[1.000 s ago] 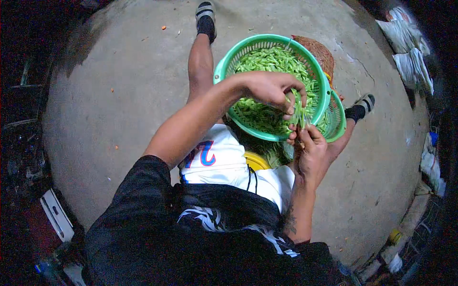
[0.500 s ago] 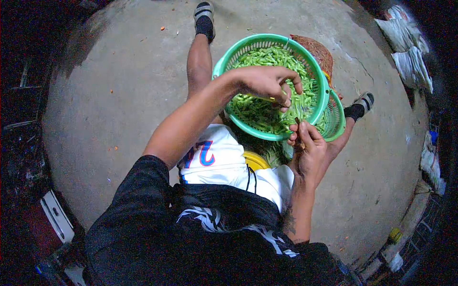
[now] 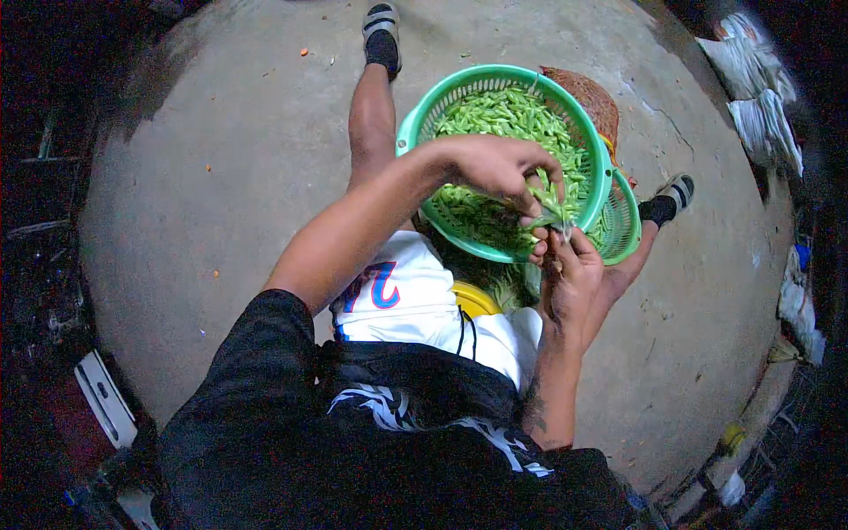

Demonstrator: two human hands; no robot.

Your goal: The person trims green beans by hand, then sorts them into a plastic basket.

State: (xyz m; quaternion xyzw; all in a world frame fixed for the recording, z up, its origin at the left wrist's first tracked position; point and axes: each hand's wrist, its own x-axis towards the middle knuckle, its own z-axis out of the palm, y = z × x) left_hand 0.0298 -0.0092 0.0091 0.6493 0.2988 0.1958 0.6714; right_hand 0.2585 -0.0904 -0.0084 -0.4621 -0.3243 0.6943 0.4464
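A green plastic basket (image 3: 413, 124) is filled with small slender green vegetable pieces (image 3: 499, 115), whose exact kind I cannot make out. Above its near right part, my left hand (image 3: 503, 172) is bent at the wrist, with curled fingers around a few pale green pieces (image 3: 549, 201). My right hand (image 3: 572, 274) is just outside the rim, palm up. Its thumb and fingertips pinch the whitish lower end of those pieces, so both hands meet there. Fine detail between the fingertips is blurred.
A second green basket (image 3: 629, 221) sits partly under the first, at its right. Behind them lies a reddish mesh sack (image 3: 587, 102). Something yellow and round (image 3: 475, 300) shows between my legs. White sacks (image 3: 764, 124) lie along the right edge of the concrete floor (image 3: 238, 115).
My left hand has closed in on my right fingertips. Pale green pieces now show between the hands, where my right hand earlier pinched something small and dark.
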